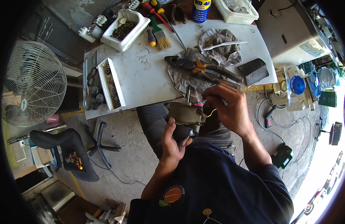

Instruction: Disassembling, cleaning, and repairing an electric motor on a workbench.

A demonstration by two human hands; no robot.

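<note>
My left hand (171, 145) grips a small electric motor (183, 113) with a dull metal housing, held over my lap at the table's front edge. Its shaft (188, 94) points away from me toward the table. A thin yellow wire (211, 112) sticks out from the motor's right side. My right hand (229, 108) is just right of the motor, its fingers curled together; whatever they pinch is hidden. Beyond it, pliers (202, 68) with orange and black handles lie on a stained grey rag (176, 79).
On the white table (146, 82) are a dark abrasive sheet (253, 71), a paintbrush (162, 39), screwdrivers (157, 7), a blue spray can (201, 12) and a tub of small parts (124, 30). A narrow parts tray (111, 85) sits left. A fan (35, 83) stands farther left.
</note>
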